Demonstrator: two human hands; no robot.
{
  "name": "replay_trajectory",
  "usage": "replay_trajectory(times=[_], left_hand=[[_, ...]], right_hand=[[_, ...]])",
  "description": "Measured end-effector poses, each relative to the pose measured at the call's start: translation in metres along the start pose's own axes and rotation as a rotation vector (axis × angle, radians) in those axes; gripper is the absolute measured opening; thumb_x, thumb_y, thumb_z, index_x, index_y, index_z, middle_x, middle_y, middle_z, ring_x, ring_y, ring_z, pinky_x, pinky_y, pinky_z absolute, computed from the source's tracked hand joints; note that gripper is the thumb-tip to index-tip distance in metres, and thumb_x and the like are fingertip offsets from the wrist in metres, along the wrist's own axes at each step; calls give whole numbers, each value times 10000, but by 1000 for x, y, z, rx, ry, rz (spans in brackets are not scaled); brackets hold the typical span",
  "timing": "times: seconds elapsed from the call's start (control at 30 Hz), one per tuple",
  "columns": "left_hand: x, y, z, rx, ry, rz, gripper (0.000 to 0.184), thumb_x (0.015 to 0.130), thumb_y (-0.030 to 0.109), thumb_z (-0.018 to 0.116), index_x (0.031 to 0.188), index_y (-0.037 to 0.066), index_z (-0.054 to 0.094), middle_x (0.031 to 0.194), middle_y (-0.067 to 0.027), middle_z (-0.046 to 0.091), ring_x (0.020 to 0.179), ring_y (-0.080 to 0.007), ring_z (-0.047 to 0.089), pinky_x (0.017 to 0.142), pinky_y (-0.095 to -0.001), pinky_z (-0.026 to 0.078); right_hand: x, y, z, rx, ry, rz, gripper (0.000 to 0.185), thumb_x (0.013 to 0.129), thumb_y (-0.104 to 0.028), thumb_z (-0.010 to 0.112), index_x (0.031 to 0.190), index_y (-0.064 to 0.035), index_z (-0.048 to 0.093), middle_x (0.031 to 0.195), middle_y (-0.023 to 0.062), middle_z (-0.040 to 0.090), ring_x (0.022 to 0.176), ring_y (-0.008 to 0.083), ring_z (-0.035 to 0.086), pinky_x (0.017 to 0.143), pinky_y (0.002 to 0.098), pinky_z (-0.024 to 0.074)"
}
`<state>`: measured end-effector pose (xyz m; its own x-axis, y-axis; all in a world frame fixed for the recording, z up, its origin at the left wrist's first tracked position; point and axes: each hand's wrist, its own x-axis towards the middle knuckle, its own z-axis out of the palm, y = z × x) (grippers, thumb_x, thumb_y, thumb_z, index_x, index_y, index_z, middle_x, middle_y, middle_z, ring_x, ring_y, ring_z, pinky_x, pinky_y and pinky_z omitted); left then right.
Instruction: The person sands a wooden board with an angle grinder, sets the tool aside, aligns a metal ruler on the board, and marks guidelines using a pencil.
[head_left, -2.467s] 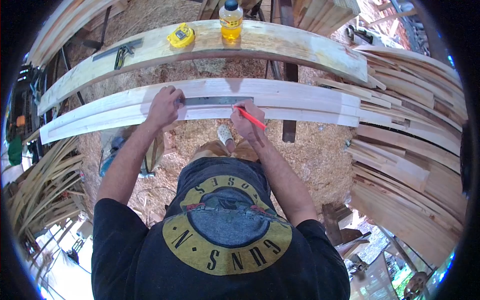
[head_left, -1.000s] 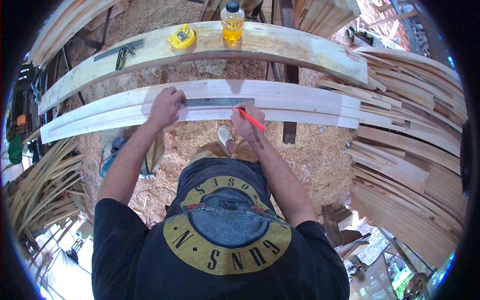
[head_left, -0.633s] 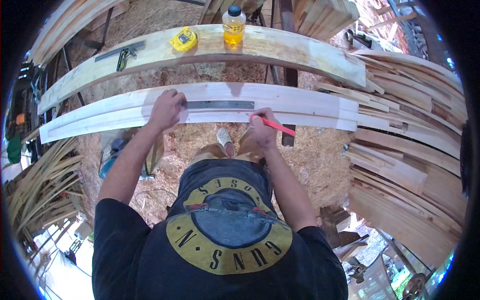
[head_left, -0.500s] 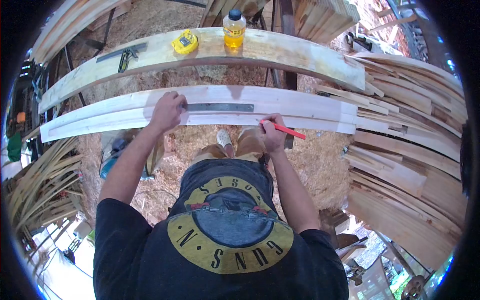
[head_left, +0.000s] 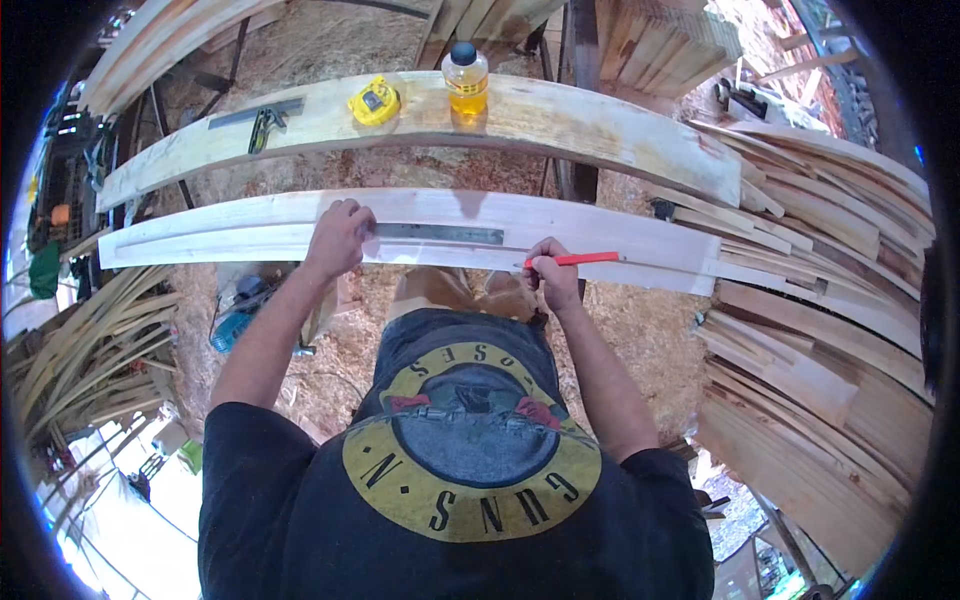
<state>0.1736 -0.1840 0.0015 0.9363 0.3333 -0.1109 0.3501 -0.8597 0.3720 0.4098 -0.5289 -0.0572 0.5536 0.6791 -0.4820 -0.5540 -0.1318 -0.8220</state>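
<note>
A long pale board lies across in front of me, with a narrower strip along its near side. My left hand is closed at the left end of a flat grey metal ruler, which lies lengthwise on the board. The fingers hide that end. In my right hand a red pencil is pinched, its tip toward the left at the board's near edge, just right of the ruler. Whether the tip touches the wood I cannot tell.
Beyond the board, a thick plank carries a yellow tape measure, a bottle of yellow liquid and a black clamp-like tool. Stacked boards stand on the right. A teal power tool sits low at left; shavings cover the floor.
The view has shifted a little, so the boards appear lower. My right hand has turned the pencil from a downward slant to nearly level. The left hand stays at the ruler's end.
</note>
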Motion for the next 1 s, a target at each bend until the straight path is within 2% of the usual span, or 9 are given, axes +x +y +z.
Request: replay_trajectory(times=[0.1,0.27,0.37,0.5,0.73,0.9,1.0], left_hand=[[-2,-3,3,1,16,24,227,831,9,712,1021,122,662,1022,-121,625,1013,-367,604,878,-496,506],[-1,-6,0,-48,19,64,211,820,36,746,1000,115,670,1005,-123,633,1009,-370,614,891,-489,511],[2,-10,-5,-75,5,112,205,815,55,764,992,113,677,1002,-126,640,1009,-368,620,899,-484,515],[3,-17,-6,-119,-8,166,213,815,74,774,1005,111,685,1009,-129,645,1013,-364,623,902,-482,520],[-3,-34,-5,-148,-2,183,205,828,103,766,1019,107,691,1026,-137,648,1038,-373,625,915,-483,523],[-17,-59,-21,-113,-27,136,204,831,116,772,1019,104,693,1044,-141,647,1059,-375,626,924,-487,527],[-23,-71,-23,-92,7,137,210,838,117,777,1029,99,692,1052,-138,646,1061,-375,626,932,-487,525]], right_hand=[[0,-5,0,-33,-14,32,123,890,-125,560,928,-32,631,756,62,652,589,119,599,507,271,472],[5,-12,0,-19,20,43,202,888,-185,538,952,-19,633,776,71,656,602,133,610,529,265,485],[4,-14,4,14,75,82,293,880,-192,538,1052,3,674,798,78,662,607,126,608,538,259,485],[1,-5,22,-84,119,53,510,908,-209,531,1333,51,641,847,81,667,631,117,618,525,253,491],[-8,6,70,1,213,11,587,864,-163,528,1397,61,629,975,137,722,627,121,636,528,261,501],[-8,12,95,16,108,110,596,893,-191,523,1440,34,604,1057,118,707,653,123,650,530,261,497],[-2,26,104,97,92,59,600,894,-193,518,1448,23,600,1051,119,710,653,123,651,537,265,501]])
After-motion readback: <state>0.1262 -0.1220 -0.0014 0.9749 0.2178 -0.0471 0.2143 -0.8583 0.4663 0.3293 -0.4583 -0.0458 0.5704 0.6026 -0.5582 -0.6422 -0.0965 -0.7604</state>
